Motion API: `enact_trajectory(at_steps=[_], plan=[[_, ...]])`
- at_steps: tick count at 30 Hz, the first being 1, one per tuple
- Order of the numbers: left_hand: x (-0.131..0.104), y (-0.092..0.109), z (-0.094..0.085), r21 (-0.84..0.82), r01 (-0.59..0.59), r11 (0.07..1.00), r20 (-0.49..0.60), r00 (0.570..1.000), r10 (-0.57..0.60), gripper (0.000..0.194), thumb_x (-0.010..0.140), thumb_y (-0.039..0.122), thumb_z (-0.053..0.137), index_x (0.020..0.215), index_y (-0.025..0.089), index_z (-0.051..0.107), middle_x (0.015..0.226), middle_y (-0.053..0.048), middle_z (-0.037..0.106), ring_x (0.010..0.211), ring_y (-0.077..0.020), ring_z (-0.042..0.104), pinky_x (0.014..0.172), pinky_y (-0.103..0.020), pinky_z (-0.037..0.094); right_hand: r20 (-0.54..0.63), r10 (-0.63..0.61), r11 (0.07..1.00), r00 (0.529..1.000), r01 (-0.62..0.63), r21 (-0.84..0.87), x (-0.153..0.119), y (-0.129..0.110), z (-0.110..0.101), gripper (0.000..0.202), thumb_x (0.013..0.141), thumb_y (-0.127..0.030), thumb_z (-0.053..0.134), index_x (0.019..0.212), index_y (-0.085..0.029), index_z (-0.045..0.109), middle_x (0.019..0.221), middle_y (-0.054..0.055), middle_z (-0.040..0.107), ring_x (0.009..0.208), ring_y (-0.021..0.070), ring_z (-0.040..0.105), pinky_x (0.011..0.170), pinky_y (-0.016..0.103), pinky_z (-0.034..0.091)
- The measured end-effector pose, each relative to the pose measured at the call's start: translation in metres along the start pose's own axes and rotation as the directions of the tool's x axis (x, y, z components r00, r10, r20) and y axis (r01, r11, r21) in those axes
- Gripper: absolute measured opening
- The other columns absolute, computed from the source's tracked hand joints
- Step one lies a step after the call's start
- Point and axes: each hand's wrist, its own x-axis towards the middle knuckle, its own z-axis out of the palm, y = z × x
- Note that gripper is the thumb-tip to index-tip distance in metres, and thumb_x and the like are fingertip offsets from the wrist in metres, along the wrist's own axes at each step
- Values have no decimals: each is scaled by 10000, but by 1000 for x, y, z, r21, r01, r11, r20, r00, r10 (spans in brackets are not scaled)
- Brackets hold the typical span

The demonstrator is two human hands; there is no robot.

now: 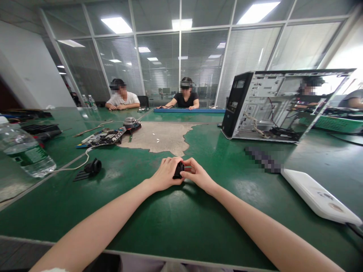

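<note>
Both my hands meet over the green table, around a small black plastic part (178, 170) whose exact kind I cannot make out. My left hand (166, 174) is closed around it from the left, and its fingers cover much of the part. From the right, my right hand (197, 174) pinches the same part between thumb and fingers. To the left on the table lies another black part (92, 167), with a round ring-like end and several flat prongs.
A circuit board (102, 136) and cable lie at left, near a water bottle (28, 151). An opened computer case (266, 109) stands at right, behind a white power bank-like block (317, 196). Two people sit across the table; others are at right.
</note>
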Motion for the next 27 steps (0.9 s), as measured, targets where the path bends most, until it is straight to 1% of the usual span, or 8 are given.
enact_trajectory(at_steps=[6,11,13,17,19,21,23,27], plan=[[0,0,0,-1,-24,1000,1,1000,24,545,666,342,558,1133,195,320,1110,-72,461,960,-235,420,835,-386,305,-58,13,1000,998,-14,-24,1,2,3,210,693,-311,576,833,-200,465,864,0,527,737,114,541,672,272,456],[1,-1,0,-8,-18,1000,0,1000,18,555,668,350,559,1140,192,314,1115,-71,460,966,-237,417,842,-388,304,-103,58,993,993,-68,-94,2,3,3,268,695,-309,574,915,-185,483,888,24,529,787,130,540,724,296,447],[2,-1,1,-12,-16,1000,4,1000,16,553,669,349,558,1139,190,315,1112,-70,462,963,-236,416,841,-386,305,-90,65,992,994,-74,-106,2,2,2,270,700,-298,569,931,-183,487,893,28,530,793,132,540,733,298,447],[3,-3,1,-24,-8,1000,11,1000,8,552,657,327,569,1133,194,323,1101,-63,467,947,-230,420,833,-378,309,-19,50,998,999,-51,-33,0,0,2,245,696,-277,574,905,-203,467,917,15,510,737,110,540,661,267,465],[3,-3,0,-30,-9,1000,17,1000,10,566,643,305,580,1134,193,321,1104,-61,467,947,-230,419,836,-378,307,5,19,1000,1000,-18,-19,-2,-2,3,265,679,-251,595,901,-211,455,926,5,501,774,108,536,692,261,462],[3,-2,-1,-38,-10,999,20,1000,11,573,645,292,577,1142,191,312,1114,-62,462,958,-231,415,843,-380,303,-2,5,1000,1000,-5,2,-3,-2,4,229,697,-260,577,882,-214,449,902,-3,499,809,113,531,703,259,462],[3,-1,-2,-45,-1,999,13,1000,1,539,670,291,553,1142,192,313,1106,-63,466,961,-228,418,841,-380,304,-18,26,1000,999,-26,9,-3,-2,5,188,726,-282,541,872,-214,445,873,-5,501,785,111,530,671,255,469],[5,0,-4,-66,6,998,19,1000,-5,563,661,301,562,1151,190,308,1102,-70,471,970,-232,420,842,-381,309,-53,57,998,997,-56,16,-1,-1,6,197,728,-274,538,890,-217,444,901,3,493,790,111,525,653,246,477]])
